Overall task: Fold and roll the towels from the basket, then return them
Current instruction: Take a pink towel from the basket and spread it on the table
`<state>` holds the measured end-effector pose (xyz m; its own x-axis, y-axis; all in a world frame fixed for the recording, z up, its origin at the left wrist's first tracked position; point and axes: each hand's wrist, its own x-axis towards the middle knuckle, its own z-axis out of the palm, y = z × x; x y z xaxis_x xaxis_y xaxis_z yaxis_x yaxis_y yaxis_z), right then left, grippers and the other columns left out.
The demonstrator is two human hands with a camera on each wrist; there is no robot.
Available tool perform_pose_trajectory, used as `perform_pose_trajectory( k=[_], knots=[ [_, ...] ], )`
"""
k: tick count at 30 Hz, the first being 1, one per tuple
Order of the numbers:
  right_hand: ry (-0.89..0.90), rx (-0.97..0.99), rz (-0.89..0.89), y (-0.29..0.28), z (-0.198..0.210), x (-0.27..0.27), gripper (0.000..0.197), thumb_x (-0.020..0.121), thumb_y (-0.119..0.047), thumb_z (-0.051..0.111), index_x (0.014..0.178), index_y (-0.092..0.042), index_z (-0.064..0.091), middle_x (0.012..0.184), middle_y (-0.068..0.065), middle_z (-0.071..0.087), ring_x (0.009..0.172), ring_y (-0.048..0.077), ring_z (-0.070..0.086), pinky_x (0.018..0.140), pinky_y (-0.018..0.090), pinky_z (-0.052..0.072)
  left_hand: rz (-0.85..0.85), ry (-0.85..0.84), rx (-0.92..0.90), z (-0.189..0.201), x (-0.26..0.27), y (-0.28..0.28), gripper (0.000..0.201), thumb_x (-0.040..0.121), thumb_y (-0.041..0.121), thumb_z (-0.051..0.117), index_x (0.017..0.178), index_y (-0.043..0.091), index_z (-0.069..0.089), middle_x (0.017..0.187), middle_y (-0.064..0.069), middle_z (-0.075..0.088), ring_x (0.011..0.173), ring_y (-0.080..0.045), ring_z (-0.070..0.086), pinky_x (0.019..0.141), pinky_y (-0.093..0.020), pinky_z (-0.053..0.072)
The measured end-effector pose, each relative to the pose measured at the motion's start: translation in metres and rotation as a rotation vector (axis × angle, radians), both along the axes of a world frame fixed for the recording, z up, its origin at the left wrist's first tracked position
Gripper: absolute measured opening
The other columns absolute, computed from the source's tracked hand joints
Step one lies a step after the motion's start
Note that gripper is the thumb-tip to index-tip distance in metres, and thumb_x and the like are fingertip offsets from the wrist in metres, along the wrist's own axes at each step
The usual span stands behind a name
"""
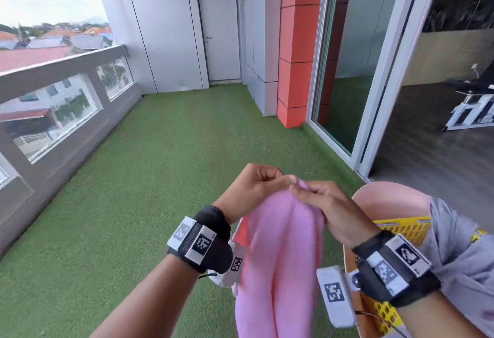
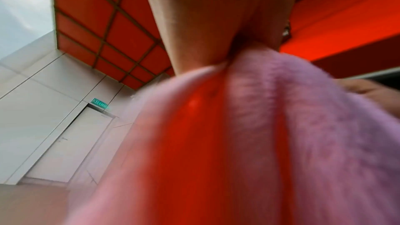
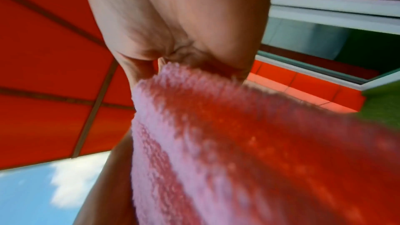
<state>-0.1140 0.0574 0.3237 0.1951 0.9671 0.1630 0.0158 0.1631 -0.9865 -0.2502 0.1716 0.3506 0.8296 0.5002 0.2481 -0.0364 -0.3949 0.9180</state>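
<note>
Towel (image 1: pixel 278 252) hanging lengthwise straight down, top edge pinched between both hands, left (image 1: pixel 254 185) and right (image 1: pixel 320 204).

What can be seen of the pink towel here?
The towel is pale pink, of fluffy, looped terry-like cloth. It hangs in loose vertical folds, not yet folded or rolled, with its lower end out of frame. The left hand and right hand pinch its top edge close together, holding it up over the green turf, left of the yellow basket. Nothing else visibly touches it.
</note>
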Motion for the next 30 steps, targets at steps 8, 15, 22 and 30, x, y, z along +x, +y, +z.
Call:
perform_pose_trajectory(
  k=[8, 15, 22, 30],
  knots=[
    [0.073, -0.039, -0.007, -0.002, -0.006, 0.006, 0.043, 0.079, -0.037, 0.074, 0.099, 0.0, 0.067, 0.093, 0.016, 0.062, 0.084, 0.024, 0.055, 0.066, 0.033, 0.043, 0.022, -0.081, -0.112, -0.002, -0.007, 0.013, 0.015, 0.091, 0.012, 0.064, 0.09, -0.002, 0.067, 0.079, -0.021, 0.065, 0.072, -0.024, 0.054, 0.067, -0.037, 0.04],
    [0.138, 0.142, -0.24, -0.007, 0.008, 0.031, 0.051, 0.068, -0.044, 0.08, 0.073, -0.001, 0.051, 0.073, 0.01, 0.038, 0.073, 0.022, 0.036, 0.068, 0.035, 0.028, 0.017, -0.019, -0.054, -0.014, -0.016, 0.016, 0.012, 0.09, 0.006, 0.063, 0.081, 0.006, 0.07, 0.071, 0.002, 0.066, 0.063, -0.01, 0.055, 0.059, -0.02, 0.043],
    [-0.103, 0.069, -0.171, -0.001, -0.004, 0.02, 0.058, 0.082, -0.046, 0.068, 0.084, 0.01, 0.053, 0.079, 0.01, 0.046, 0.076, 0.021, 0.038, 0.065, 0.036, 0.029, 0.042, -0.036, 0.026, -0.012, -0.004, 0.011, 0.009, 0.09, 0.005, 0.063, 0.088, 0.001, 0.071, 0.079, -0.007, 0.07, 0.07, -0.013, 0.06, 0.065, -0.029, 0.049],
    [-0.178, 0.064, -0.089, -0.009, 0.01, 0.005, 0.017, 0.09, -0.014, 0.062, 0.073, -0.01, 0.065, 0.068, -0.001, 0.056, 0.068, 0.007, 0.048, 0.06, 0.019, 0.035, 0.055, -0.105, -0.033, -0.007, 0.001, 0.009, 0.011, 0.09, 0.007, 0.062, 0.088, 0.002, 0.072, 0.084, -0.014, 0.071, 0.075, -0.017, 0.059, 0.068, -0.033, 0.047]
  ],
)
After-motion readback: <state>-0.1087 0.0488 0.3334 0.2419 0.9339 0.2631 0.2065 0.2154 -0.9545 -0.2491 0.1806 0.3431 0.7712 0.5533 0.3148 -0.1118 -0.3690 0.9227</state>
